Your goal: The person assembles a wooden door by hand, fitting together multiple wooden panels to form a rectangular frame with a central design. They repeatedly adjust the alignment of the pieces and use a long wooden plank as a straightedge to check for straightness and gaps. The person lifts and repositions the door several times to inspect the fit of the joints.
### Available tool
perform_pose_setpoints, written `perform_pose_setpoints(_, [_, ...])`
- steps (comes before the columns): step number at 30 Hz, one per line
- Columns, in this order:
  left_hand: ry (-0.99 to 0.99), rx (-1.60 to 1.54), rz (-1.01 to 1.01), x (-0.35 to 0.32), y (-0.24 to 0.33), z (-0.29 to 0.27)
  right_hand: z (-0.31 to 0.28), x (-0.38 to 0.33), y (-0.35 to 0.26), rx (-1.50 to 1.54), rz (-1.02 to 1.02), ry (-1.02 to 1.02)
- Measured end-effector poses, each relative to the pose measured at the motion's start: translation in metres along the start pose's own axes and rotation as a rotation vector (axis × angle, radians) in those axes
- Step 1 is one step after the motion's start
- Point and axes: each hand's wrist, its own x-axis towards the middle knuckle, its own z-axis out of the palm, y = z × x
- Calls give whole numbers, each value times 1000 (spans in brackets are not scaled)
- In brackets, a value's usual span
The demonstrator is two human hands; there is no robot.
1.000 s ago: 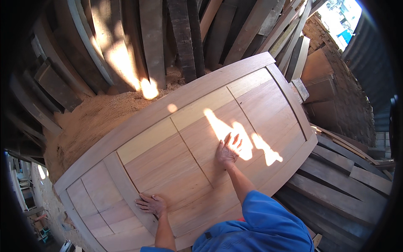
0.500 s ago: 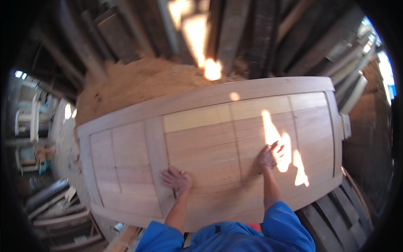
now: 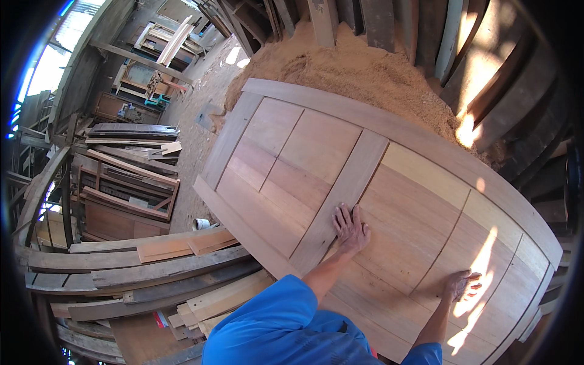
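Observation:
A large unpainted wooden panel door [image 3: 298, 164] lies flat in front of me, with a wide outer frame, a cross rail and inset panels with dark grooves. My left hand [image 3: 351, 231] rests palm down beside the cross rail, its fingers spread and nothing in them. Farther right, my right hand [image 3: 459, 286] is over the larger panel in a patch of sunlight. Its fingers are loosely bent and apart, and I see nothing held. Whether its palm touches the wood is hidden.
Sawdust [image 3: 365, 70] is heaped along the door's far edge, with upright timbers [image 3: 377, 24] behind it. Stacked planks [image 3: 176, 267] lie at my left. Beyond them are wooden frames [image 3: 131, 194] and a small white bucket [image 3: 201, 224].
My view has swung left, so the door appears turned and shifted right, and more of the plank stack shows. Both hands stay on or over the door in about the same places.

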Motion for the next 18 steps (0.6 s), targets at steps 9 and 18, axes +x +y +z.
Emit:
perform_pose_setpoints(9, [60,47,5,-2,-6,-2,0,-9,2,57,-49,-56])
perform_pose_setpoints(18, [-59,166,-94,11,-22,46,-2,4,68,94,-772,-236])
